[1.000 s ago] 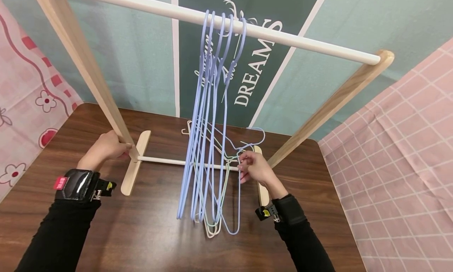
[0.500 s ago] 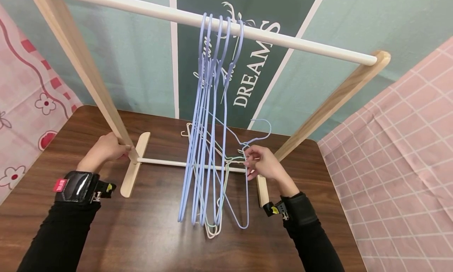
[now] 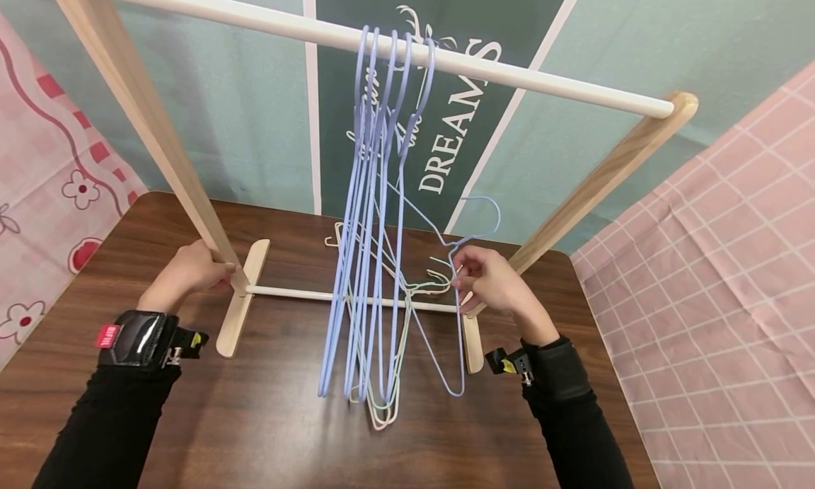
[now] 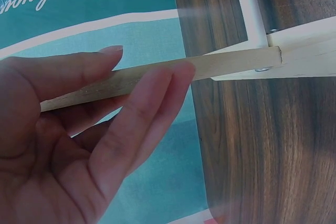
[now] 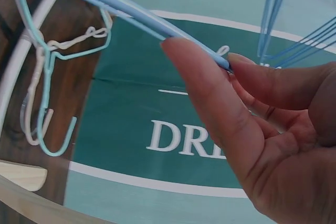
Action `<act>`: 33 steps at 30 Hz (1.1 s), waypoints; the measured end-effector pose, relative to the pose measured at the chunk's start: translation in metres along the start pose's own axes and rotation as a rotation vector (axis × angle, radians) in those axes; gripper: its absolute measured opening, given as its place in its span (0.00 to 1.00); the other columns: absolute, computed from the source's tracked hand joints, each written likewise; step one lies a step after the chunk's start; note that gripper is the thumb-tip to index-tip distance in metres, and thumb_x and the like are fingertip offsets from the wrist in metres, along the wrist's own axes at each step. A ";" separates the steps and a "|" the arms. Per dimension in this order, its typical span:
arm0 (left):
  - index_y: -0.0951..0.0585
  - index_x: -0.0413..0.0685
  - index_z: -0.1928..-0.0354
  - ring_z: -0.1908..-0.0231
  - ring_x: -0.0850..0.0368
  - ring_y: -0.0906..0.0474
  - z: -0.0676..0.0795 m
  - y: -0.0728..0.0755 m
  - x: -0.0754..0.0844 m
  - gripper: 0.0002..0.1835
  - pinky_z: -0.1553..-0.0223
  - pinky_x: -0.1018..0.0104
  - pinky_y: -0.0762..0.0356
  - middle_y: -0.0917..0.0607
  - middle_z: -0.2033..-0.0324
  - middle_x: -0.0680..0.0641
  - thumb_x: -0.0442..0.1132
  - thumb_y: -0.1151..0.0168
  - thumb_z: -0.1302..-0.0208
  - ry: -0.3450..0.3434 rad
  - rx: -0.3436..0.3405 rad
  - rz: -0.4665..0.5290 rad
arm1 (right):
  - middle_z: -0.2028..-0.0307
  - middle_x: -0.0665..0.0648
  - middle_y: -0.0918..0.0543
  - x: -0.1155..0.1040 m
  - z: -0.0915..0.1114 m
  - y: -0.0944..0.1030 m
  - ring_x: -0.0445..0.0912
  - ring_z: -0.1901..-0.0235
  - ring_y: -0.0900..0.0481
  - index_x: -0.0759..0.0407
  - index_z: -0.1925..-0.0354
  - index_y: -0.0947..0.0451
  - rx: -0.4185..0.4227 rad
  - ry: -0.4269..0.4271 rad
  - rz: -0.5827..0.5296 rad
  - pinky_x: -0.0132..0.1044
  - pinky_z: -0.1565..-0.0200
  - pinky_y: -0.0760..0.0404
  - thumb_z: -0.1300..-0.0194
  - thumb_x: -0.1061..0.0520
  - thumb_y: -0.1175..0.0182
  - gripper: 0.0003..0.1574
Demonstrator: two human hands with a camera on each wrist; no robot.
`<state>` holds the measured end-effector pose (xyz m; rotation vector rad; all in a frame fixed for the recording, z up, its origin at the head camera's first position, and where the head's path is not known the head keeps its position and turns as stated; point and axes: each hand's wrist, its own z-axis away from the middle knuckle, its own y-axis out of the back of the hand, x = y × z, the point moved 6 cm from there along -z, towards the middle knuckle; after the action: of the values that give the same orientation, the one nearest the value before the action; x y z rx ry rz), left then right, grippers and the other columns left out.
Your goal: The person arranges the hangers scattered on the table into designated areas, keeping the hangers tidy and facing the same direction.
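Between and above the two hands, five blue hangers [image 3: 360, 156] hang by their hooks from the white top rail [image 3: 509, 73] of a wooden-framed garment rack. The left hand [image 3: 194, 266] is partly closed, its thumb and fingers set on opposite sides of the rack's left upright [image 3: 156, 135], near the foot. The right hand [image 3: 487, 280] is nearly closed, pinching a separate blue hanger [image 5: 152, 22] between thumb and fingers just below the hook; this hook rises beyond the hand, well below the rail, and one corner of the hanger points down beneath the fingers. Behind the right hand slopes the right upright [image 3: 594, 192]. Level with both hands, the white lower bar [image 3: 289, 293] crosses between the uprights. To the right hand's left, white hangers [image 3: 380, 426] and a pale green hanger [image 5: 44, 93] lie overlapping on the bench [image 3: 274, 411]. Beyond the hands stands a teal backdrop lettered "DREAMS" [image 3: 461, 142].
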<state>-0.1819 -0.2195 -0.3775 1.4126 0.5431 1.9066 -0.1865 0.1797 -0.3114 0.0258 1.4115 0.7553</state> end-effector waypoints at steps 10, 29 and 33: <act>0.34 0.14 0.55 0.75 0.52 0.18 0.001 -0.001 0.000 0.24 0.74 0.62 0.23 0.18 0.74 0.32 0.36 0.46 0.37 -0.006 0.002 0.002 | 0.73 0.67 0.26 -0.021 0.008 0.012 0.50 0.79 0.22 0.73 0.61 0.34 0.109 0.025 0.013 0.45 0.77 0.19 0.41 0.77 0.51 0.08; 0.32 0.15 0.57 0.78 0.57 0.20 0.000 -0.001 -0.001 0.22 0.77 0.66 0.25 0.18 0.80 0.43 0.36 0.46 0.37 -0.012 -0.001 -0.018 | 0.72 0.63 0.23 -0.078 0.026 0.025 0.54 0.80 0.18 0.72 0.64 0.32 0.172 0.024 0.206 0.40 0.74 0.19 0.40 0.71 0.45 0.06; 0.32 0.15 0.56 0.77 0.57 0.20 0.001 -0.001 0.000 0.23 0.76 0.65 0.25 0.18 0.78 0.40 0.36 0.46 0.37 -0.012 0.002 -0.014 | 0.72 0.64 0.22 -0.087 0.029 0.027 0.51 0.80 0.18 0.74 0.64 0.32 0.181 0.011 0.253 0.39 0.74 0.19 0.40 0.70 0.45 0.06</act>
<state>-0.1809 -0.2190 -0.3774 1.4172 0.5482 1.8853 -0.1704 0.1700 -0.2179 0.3470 1.5006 0.8329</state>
